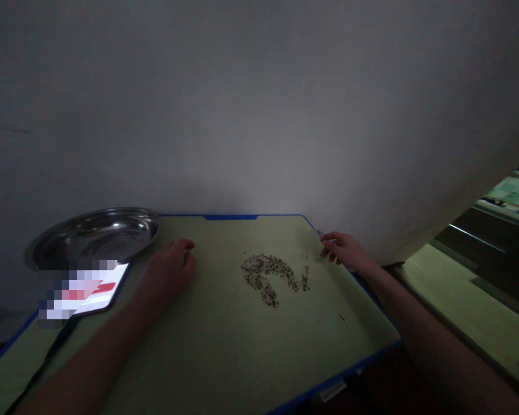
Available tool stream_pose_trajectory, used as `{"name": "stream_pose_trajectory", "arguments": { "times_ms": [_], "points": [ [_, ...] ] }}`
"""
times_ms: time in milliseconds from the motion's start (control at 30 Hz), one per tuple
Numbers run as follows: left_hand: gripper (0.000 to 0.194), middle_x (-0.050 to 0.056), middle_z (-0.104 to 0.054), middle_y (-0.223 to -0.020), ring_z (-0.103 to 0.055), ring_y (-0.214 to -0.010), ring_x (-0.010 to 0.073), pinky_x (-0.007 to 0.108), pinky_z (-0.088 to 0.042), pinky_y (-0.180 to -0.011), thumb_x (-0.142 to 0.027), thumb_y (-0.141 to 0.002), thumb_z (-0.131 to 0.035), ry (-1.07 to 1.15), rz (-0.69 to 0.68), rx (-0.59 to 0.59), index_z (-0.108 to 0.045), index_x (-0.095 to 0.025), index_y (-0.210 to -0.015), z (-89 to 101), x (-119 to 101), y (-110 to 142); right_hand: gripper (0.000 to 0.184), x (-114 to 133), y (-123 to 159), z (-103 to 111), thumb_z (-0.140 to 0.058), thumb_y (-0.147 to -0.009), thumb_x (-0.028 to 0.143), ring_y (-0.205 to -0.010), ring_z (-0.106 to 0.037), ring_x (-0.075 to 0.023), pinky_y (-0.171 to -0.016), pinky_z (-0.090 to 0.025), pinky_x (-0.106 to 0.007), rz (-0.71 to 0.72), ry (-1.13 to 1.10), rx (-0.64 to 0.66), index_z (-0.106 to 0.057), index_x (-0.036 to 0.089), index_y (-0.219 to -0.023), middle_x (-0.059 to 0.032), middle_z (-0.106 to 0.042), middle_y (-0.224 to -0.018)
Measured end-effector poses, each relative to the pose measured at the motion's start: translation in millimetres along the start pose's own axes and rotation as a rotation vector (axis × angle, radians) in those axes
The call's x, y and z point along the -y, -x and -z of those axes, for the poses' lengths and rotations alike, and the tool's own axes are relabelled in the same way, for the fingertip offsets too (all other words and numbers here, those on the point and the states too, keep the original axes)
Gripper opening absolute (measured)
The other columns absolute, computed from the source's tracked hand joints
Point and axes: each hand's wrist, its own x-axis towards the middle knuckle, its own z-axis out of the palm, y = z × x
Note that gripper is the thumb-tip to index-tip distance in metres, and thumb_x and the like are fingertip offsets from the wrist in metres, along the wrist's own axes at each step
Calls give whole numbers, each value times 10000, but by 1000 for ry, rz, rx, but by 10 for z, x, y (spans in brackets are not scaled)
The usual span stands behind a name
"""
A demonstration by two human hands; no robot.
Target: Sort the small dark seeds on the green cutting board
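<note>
A loose scatter of small dark and pale grains [268,271], perhaps seeds, lies in a curved patch on the pale tabletop [216,340] with a blue rim. To its left, my left hand [168,268] rests near the table surface. Its fingers are loosely curved, the thumb apart from the forefinger, and nothing shows in it. At the table's right edge, my right hand [339,249] has its fingertips pinched together. A thin, pale sliver pokes out from them, too small and dim to name. One short dark bit [342,317] lies below that hand.
At the back left stands a shiny metal basin [108,230]. A lit phone or tablet [108,291], partly blurred out, leans before it, with a dark cable [54,351] running toward me. A grey wall [259,115] rises behind. Past the right edge is a pale greenish surface [454,300].
</note>
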Motion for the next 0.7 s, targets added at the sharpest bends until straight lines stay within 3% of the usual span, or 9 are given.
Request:
{"name": "stream_pose_trajectory", "arguments": {
  "times_ms": [133,233,300,433,567,700],
  "points": [
    [330,90,-710,-946,-651,-948,251,367,-479,-846,-336,-840,-372,33,-10,10,-632,-177,-967,7,-7,-24,300,-128,-399,92,-572,-920,322,-948,-625,-205,-791,-533,-408,27,134,12,-575,168,-1177,-79,-607,-1165],
    [291,68,-698,-775,-610,-1052,272,362,-465,-852,-356,-824,-370,12,-15,25,-598,-210,-716,37,-22,-29,321,-221,-593,50,-576,-916,317,-988,-615,-222,-815,-525,-427,58,191,66,-565,170,-1202,-85,-592,-1204],
    [314,67,-675,-725,-625,-981,267,340,-461,-805,-377,-823,-361,-13,-20,15,-544,-216,-626,65,-37,-24,322,-267,-657,0,-578,-915,317,-984,-617,-222,-810,-527,-424,82,211,107,-566,169,-1201,-85,-593,-1201],
    [375,37,-595,-617,-577,-569,170,280,-390,-597,-421,-841,-310,-43,24,72,-516,-196,-622,120,-79,-4,316,-325,-661,-94,-583,-912,322,-964,-624,-215,-795,-531,-417,143,218,172,-573,162,-1185,-81,-603,-1181],
    [378,25,-570,-583,-555,-550,154,262,-352,-578,-420,-837,-309,-46,76,89,-530,-187,-638,137,-110,5,201,-350,-553,-149,-564,-907,239,-951,-636,-205,-855,-506,-406,234,173,196,-658,158,-1066,-70,-678,-1082],
    [362,16,-574,-581,-554,-560,157,254,-342,-566,-418,-843,-312,-52,114,117,-521,-195,-649,118,-115,2,219,-355,-391,-177,-540,-863,189,-950,-649,-214,-888,-486,-376,307,108,208,-717,171,-990,-67,-733,-1024]
  ]
}}
